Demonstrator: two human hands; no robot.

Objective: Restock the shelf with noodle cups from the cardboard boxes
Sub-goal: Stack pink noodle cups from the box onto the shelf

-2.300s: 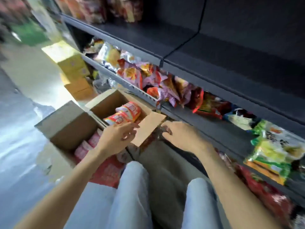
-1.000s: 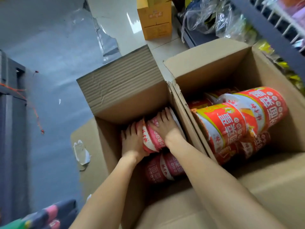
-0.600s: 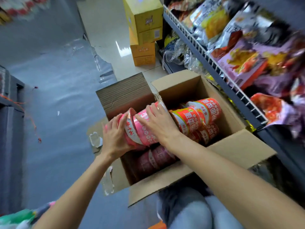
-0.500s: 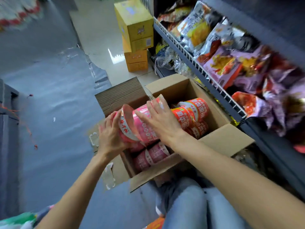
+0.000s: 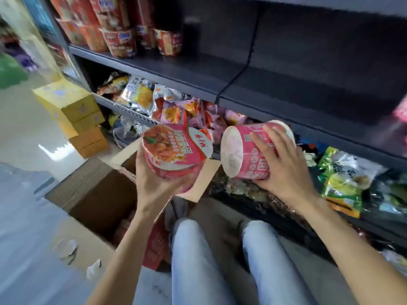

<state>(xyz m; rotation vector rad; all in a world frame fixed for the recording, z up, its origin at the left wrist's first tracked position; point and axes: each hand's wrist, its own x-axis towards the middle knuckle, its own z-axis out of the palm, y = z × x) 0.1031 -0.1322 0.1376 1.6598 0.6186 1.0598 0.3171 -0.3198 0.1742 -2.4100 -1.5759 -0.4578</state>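
The dark shelf [image 5: 275, 84] lies above and ahead of both hands, its right span bare, with stocked cups [image 5: 123, 40] standing at its far left. The open cardboard box [image 5: 97, 190] sits on the floor, low left, below the hands. The left hand [image 5: 158, 183] grips one pink noodle cup [image 5: 176, 150] from beneath, lid facing up toward the camera; the right hand [image 5: 284, 168] is closed over a second cup [image 5: 246, 150] lying on its side, long axis left-right, base to the left, and is the nearer to the bare span, so it likely places first after righting.
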